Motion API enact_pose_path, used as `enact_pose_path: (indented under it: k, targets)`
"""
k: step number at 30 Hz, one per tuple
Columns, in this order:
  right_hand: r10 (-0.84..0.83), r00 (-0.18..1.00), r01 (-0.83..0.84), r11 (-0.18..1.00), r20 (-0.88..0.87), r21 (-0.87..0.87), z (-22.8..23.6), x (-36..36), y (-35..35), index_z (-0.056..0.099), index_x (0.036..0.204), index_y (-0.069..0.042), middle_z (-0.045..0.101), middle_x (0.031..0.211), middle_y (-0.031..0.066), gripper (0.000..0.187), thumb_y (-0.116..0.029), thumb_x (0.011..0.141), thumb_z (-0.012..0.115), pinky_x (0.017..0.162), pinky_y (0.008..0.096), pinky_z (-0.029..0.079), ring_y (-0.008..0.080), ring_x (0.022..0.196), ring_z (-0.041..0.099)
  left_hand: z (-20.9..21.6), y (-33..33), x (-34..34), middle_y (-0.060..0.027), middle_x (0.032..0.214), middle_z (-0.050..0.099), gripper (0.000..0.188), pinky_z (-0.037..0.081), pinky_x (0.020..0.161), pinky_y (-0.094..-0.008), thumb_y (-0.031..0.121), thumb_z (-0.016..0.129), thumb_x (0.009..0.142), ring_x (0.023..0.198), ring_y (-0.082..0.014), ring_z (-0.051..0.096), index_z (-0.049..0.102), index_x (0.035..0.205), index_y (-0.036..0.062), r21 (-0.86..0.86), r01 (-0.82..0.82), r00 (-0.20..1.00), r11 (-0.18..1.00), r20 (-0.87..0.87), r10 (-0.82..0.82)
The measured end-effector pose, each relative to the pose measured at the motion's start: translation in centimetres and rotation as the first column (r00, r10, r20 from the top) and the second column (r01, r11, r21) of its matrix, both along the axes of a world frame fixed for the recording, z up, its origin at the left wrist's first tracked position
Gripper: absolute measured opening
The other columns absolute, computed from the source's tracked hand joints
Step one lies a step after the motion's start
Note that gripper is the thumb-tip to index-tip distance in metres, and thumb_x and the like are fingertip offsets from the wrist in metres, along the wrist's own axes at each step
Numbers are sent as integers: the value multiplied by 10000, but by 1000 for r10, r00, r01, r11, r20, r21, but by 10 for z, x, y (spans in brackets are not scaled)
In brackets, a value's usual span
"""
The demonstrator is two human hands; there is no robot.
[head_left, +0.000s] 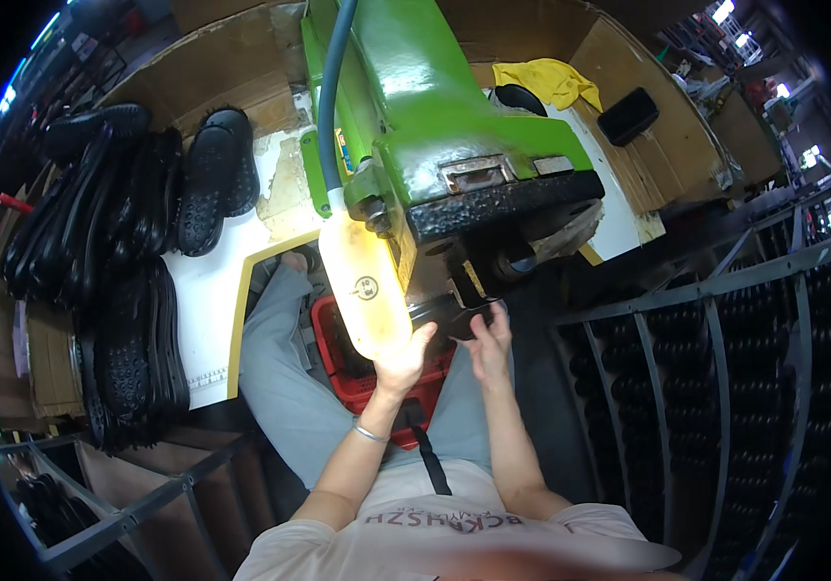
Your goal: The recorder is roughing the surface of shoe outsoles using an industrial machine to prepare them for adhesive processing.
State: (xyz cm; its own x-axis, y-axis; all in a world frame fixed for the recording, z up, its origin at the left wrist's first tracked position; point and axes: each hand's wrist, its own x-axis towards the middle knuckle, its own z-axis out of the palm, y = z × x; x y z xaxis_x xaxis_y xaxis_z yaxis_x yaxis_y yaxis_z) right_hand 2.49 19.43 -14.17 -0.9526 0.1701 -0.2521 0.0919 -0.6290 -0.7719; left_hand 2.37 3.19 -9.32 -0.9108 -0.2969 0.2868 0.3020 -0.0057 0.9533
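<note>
My left hand (401, 363) is below the glowing yellow-white lamp (362, 281), its thumb raised and its other fingers mostly hidden behind the lamp. My right hand (490, 346) is just to the right, fingers bent. Between them, under the black head of the green machine (478, 145), they grip a dark glossy piece (442, 318). It looks like part of a black shoe, but the machine and lamp hide most of it. A blue-grey hose (328, 97) runs down to the lamp.
Black shoes (217, 179) lie piled on the white table (204, 290) at left. A red basket (345, 385) sits between my legs. A yellow cloth (556, 82) and a black phone-like object (628, 115) lie at back right. Metal racks (715, 387) of black items stand at right.
</note>
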Motion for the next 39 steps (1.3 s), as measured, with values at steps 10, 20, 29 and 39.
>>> enact_pose_path:
  k: [10, 20, 29, 39]
  targets:
    - [-105, 952, 244, 826, -286, 509, 77, -22, 32, 502, 1282, 4, 567, 1166, 104, 589, -21, 761, 775, 902, 267, 462, 160, 1020, 562, 28, -65, 3, -92, 978, 644, 465, 523, 816, -282, -56, 796, 688, 887, -159, 627, 557, 1086, -31, -51, 197, 980, 979, -5, -197]
    - [61, 919, 155, 851, -389, 502, 106, -19, -3, 492, 1264, 99, 468, 1339, 168, 627, 50, 710, 782, 896, 323, 518, 226, 1101, 562, 47, -123, 27, -53, 895, 520, 368, 463, 707, -223, -31, 738, 732, 762, -113, 547, 484, 997, -8, 312, 50, 999, 949, 5, -54]
    - [93, 857, 240, 799, -507, 552, 110, -19, -22, 520, 1212, 86, 476, 1284, 170, 649, 110, 627, 800, 891, 338, 528, 237, 1096, 553, 47, -141, 38, -61, 809, 565, 315, 487, 955, -454, 15, 793, 679, 765, -177, 572, 532, 855, 36, -84, 41, 999, 996, 24, -39]
    - [-184, 808, 520, 670, -560, 530, 132, -23, 53, 508, 1292, 20, 609, 1087, 89, 672, 84, 684, 787, 819, 256, 518, 159, 940, 590, 112, -34, -22, -118, 769, 544, 423, 456, 581, -387, 194, 854, 602, 657, -289, 543, 582, 872, 15, -571, -348, 897, 743, -434, 87]
